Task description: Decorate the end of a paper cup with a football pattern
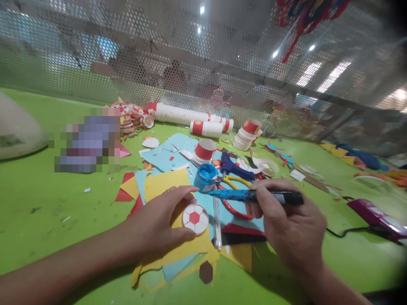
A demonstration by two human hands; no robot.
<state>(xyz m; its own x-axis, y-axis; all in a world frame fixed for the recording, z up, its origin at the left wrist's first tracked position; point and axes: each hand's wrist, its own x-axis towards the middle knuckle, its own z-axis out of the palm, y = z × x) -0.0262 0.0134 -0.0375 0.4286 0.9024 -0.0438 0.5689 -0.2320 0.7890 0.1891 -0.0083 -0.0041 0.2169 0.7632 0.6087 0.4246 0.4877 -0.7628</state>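
My left hand (165, 216) curves around a small white disc (201, 225) with a red hexagon and thin lines on it; thumb and fingers sit at its left edge. My right hand (286, 216) is closed around a pen-like tool (235, 195) with a blue-stained front and black back end. Its tip points left, just below an open jar of blue paint (206, 176) and above the disc. Under the disc lies yellow paper (168, 186). A red and yellow handled pair of scissors (237, 212) rests behind the tool.
Paper cups (205, 151), a blue glue gun (233, 166) and stacked cups (246, 134) stand behind the jar. Paper scraps cover the green table (104, 224). A purple device (377, 216) with a black cable lies right. Perforated mesh (190, 63) rises at the back.
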